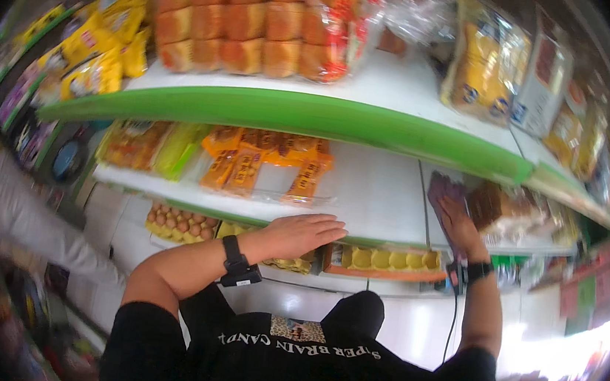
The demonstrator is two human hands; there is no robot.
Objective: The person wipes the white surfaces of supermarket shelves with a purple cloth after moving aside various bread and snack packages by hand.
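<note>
My right hand (457,223) lies on a folded purple cloth (446,191) on the lower white shelf (387,199), beside packaged bread (495,208) at the right. Its fingers are stretched out over the cloth. My left hand (303,234) hovers palm down around the front edge of the same shelf, holding nothing, its fingers extended and close together. Behind and left of it, orange snack packets (243,167) sit in a clear tray. Both wrists wear black straps.
Above runs a shelf with a green front edge (291,112), carrying bagged bread rolls (244,28) and bread packs (487,70). Below are egg cartons (181,225) and an empty yellow carton (392,260). Yellow bags (99,52) hang at left; a person's grey-clad limb (40,213) is nearby.
</note>
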